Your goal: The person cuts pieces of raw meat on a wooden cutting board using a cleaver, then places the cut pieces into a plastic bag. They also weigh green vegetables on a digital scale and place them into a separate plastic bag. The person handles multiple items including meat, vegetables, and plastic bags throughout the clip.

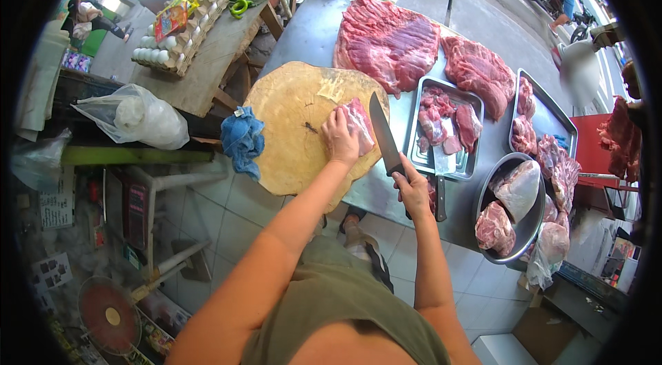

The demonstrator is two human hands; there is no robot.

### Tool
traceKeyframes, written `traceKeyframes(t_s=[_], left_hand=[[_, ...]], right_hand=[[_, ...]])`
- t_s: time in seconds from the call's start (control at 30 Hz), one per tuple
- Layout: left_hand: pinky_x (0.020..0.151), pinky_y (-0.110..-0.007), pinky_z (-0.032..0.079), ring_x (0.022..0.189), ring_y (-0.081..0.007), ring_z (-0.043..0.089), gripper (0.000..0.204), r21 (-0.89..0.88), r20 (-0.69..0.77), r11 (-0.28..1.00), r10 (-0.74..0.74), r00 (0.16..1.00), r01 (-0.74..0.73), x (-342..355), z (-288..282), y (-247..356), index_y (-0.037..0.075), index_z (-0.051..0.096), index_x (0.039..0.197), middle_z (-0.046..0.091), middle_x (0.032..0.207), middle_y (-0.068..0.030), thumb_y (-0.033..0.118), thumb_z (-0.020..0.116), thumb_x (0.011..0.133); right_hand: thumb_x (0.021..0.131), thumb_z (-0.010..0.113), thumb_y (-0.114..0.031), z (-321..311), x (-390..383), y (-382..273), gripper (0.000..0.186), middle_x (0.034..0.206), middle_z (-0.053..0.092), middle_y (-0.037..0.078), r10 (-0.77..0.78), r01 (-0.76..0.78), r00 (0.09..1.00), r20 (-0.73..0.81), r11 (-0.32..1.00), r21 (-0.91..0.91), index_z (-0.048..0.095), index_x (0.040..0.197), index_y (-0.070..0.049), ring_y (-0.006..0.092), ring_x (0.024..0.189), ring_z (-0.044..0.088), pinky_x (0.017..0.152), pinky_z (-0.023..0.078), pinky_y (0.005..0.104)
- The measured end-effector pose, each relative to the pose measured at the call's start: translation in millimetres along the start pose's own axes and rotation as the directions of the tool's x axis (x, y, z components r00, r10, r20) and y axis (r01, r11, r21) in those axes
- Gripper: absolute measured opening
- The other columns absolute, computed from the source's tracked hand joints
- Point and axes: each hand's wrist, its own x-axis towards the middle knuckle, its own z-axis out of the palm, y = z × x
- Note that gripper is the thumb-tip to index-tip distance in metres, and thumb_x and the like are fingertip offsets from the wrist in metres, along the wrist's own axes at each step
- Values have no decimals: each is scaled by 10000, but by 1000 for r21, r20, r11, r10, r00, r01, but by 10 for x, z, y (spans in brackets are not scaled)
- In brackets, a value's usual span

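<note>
Fingers (340, 119) of the left hand (336, 139) curl close together over the meat (361, 123), holding it on the right part of the chopping block (279, 106), mid-frame; the hand hides the meat's left side, and the thumb is hard to make out. On the right hand (414, 189), they are wrapped around the knife (383, 132), covering much of its handle; the blade rises just beside the meat, and whether they touch cannot be told. Left of centre, a blue cloth (243, 143) covers the block's edge. Right of centre, the bowl (489, 177) hides part of the counter (362, 189). Haze blurs the fan (110, 314), lower left.
</note>
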Motion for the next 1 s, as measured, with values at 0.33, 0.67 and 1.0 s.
traceKeyframes(t_s=[0.33, 0.67, 1.0], left_hand=[[1223, -509, 66, 1503, -417, 106, 861, 215, -21, 976, -26, 999, 30, 45, 353, -13, -95, 140, 1518, 189, 1586, -291, 495, 472, 985], [1227, -476, 84, 1507, -376, 142, 806, 305, -22, 951, -40, 999, 45, 79, 359, -5, -72, 132, 1533, 190, 1603, -253, 414, 478, 992], [1225, -505, 61, 1518, -356, 113, 804, 367, 33, 930, 0, 999, -12, 36, 286, -33, -64, 121, 1540, 165, 1616, -239, 445, 439, 1005]], right_hand=[[879, 674, -63, -96, -63, 68, 545, 761, 662, 81, -173, 191, 980, 95, 952, -238, 560, 1405, -145, 122, 641, 586, 679, 502, 278], [922, 635, -98, 1, 549, -120, 531, 641, 539, 16, 55, -41, 964, 260, 997, -60, 528, 1439, -150, 90, 457, 461, 417, 391, 267], [927, 634, -75, 0, 248, 126, 534, 656, 551, 18, 136, -150, 960, 244, 988, 39, 523, 1444, -150, 72, 473, 461, 398, 381, 259]])
